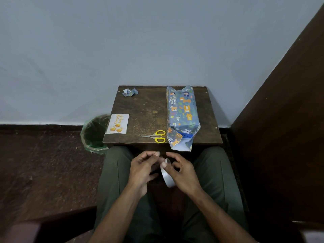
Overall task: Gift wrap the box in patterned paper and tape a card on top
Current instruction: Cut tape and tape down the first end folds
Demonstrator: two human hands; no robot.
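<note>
A long box [182, 113] wrapped in blue animal-patterned paper lies on the right side of the small brown table [149, 111], both paper ends unfolded and loose. A birthday card [117, 124] with golden balloons lies at the table's left edge. Below the table's front edge, over my lap, my right hand [184, 171] grips a roll of clear tape [167, 174] with the thumb on its top. My left hand [142, 169] is beside the roll with curled fingers, fingertips pinched near the tape's top; whether it holds a tape end is unclear.
Yellow-handled scissors [157, 136] lie near the table's front edge, left of the box. Crumpled paper scraps [130, 92] sit at the back left corner. A bin with a green liner [94, 134] stands on the floor left of the table. A dark wooden panel [289, 120] rises at right.
</note>
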